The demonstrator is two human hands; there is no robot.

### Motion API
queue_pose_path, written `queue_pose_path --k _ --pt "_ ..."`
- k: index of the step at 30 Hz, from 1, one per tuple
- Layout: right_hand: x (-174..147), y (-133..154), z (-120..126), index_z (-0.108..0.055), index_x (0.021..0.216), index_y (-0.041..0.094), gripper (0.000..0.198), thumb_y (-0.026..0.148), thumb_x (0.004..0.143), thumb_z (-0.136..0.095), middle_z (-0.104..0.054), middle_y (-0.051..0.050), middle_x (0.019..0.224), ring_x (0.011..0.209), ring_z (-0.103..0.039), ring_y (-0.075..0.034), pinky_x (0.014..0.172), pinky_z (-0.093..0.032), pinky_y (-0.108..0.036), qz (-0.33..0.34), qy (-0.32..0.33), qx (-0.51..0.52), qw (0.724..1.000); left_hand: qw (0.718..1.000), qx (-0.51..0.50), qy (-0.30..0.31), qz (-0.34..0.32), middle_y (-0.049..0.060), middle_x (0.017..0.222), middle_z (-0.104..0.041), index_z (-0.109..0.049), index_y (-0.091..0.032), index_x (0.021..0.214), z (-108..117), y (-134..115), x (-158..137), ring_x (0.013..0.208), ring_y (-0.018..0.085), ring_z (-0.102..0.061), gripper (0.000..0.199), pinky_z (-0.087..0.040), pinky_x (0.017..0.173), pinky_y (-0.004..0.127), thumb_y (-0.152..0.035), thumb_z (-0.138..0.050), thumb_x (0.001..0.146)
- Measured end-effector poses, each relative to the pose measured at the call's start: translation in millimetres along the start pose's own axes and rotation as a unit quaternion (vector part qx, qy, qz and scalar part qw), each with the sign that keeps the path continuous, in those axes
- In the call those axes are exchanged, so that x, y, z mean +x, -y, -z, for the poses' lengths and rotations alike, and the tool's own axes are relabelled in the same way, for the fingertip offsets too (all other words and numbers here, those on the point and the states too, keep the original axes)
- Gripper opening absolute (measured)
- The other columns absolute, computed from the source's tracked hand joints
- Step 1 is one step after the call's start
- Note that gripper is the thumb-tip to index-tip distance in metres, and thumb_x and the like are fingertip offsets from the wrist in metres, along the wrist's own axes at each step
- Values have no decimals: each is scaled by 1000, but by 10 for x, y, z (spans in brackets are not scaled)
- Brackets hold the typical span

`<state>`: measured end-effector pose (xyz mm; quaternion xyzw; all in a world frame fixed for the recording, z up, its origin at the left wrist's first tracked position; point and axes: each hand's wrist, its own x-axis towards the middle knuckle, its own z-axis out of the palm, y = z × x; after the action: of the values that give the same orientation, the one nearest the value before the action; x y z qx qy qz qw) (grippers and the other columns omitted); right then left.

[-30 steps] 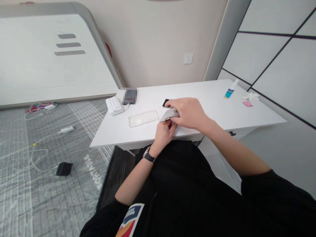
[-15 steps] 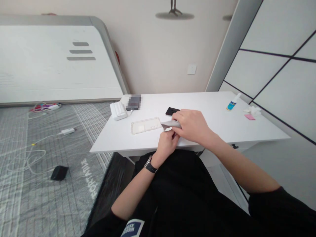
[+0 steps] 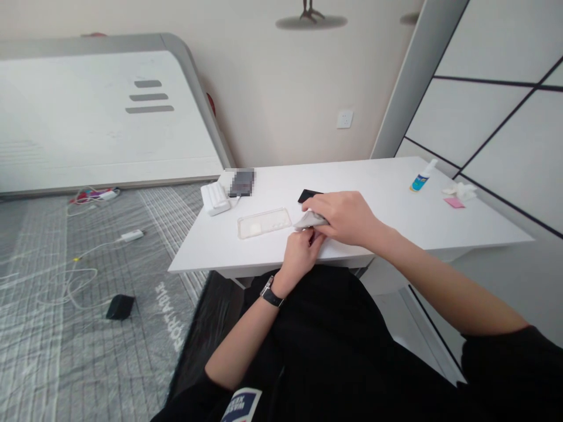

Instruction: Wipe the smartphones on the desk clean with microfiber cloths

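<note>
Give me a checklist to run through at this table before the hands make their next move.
1. Right hand grips the pale grey sheet: ok.
2. Left hand has a firm hold: cannot tell; its contents are mostly hidden.
3. Clear phone case lies flat on the white table, apart from both hands: ok.
4. Black device fully in view: not ok; the right hand hides part.
5. Bottle with blue label on the table: ok, toward the right end.

The white table (image 3: 211,252) carries a white block (image 3: 215,198) and a dark blurred-out object (image 3: 243,183) at left, a clear case (image 3: 264,223), a black slab (image 3: 309,195) (partly hidden), and, at right, a bottle (image 3: 421,177), pink slip (image 3: 454,202) and crumpled white tissue (image 3: 464,191).
</note>
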<state>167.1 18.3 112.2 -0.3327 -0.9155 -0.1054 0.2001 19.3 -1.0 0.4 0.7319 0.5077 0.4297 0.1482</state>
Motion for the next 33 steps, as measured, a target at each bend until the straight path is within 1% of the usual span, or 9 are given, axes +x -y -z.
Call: queue_pose_path --k 5,8,11,14,17,20,25,28,33 --pt "-47 -191 57 -70 77 21 17 32 85 -60 -66 -1 65 63 -54 -17 61 -25 -31 -144 2 59 988 1000 3 -1 25 6 81 -70 -67 -17 104 5 -6 16 70 20 -64 24 -44 65 30 -40 -61 99" --pt "-92 -276 -57 -67 71 20 31 38 92 -53 -62 -1 62 59 -52 -16 59 -30 -30 -225 -34 211 951 999 7 -44 -4 14 113 -70 -54 -17 133 0 -2 3 98 27 -69 42 -52 83 36 -44 -57 101" --pt "-171 -307 -244 -66 73 19 45 57 93 -52 -63 -2 63 59 -57 -18 57 -40 -29 -327 -73 447 829 994 53 -55 -83 22 133 -58 -40 -13 144 -8 -30 -5 123 35 -59 75 -50 101 47 -59 -67 91" --pt "-268 -212 -339 -73 103 18 58 68 94 -46 -75 -8 85 80 -70 -24 71 -54 -35 -338 -82 636 688 990 95 -11 -100 23 136 -52 -28 -13 153 -13 -89 -6 123 39 -56 103 -51 99 52 -66 -77 79" --pt "-336 0 -306 -64 133 21 68 69 98 -33 -77 -9 110 105 -71 -26 89 -57 -41 -299 -67 700 644 994 75 45 -61 21 139 -48 -19 -19 159 5 -147 -18 119 38 -60 99 -55 94 49 -60 -72 85" --pt "-375 225 -241 -55 146 25 73 70 100 -20 -73 -7 124 122 -65 -26 102 -54 -43 -287 -105 686 660 994 17 99 -41 21 145 -43 0 -25 164 64 -196 -52 117 37 -63 107 -56 92 48 -54 -69 88" --pt "-495 420 -248 -43 155 31 89 79 95 0 -63 -4 143 146 -45 -22 118 -41 -44 -243 -141 606 744 977 -135 155 -48 22 164 -26 19 -27 163 234 -329 -122 142 39 -47 118 -47 111 50 -52 -69 89" --pt "-546 460 -333 -32 161 33 94 86 90 -1 -49 -4 157 154 -32 -23 124 -32 -45 -194 -137 554 798 943 -257 203 -59 18 170 -20 8 -27 165 313 -398 -150 154 38 -31 110 -38 120 52 -69 -60 91" --pt "-493 542 -475 -7 166 34 95 88 89 -12 -23 -5 171 160 -7 -33 129 -14 -58 -151 -192 392 887 902 -363 229 -39 16 164 -37 -31 -24 162 196 -439 -250 149 35 -40 97 -37 122 51 -87 -29 88"
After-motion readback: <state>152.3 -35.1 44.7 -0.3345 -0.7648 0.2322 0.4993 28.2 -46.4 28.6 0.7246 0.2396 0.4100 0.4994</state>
